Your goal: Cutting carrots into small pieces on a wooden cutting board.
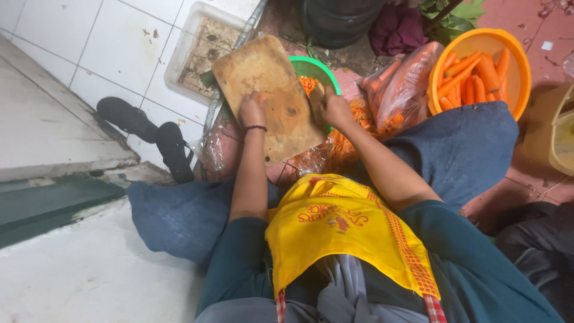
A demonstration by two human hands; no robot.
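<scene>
- Carrot-cutting is the step in hand: the left hand [252, 111] pins a small carrot piece [263, 96] on the wooden cutting board [269, 78], fingers closed over it.
- Right hand [336, 109] has its grip closed around a knife [317, 98] at the board's right edge, beside the green basket [326, 70] of cut carrot.
- Next move, as I judge it, calls for keeping the blade clear of the pinning fingertips; whole carrots wait in the orange bowl [521, 60].

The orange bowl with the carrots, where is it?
In the head view, the orange bowl sits on the floor at the upper right, past the person's right knee. A clear bag of carrots lies just left of it.
</scene>
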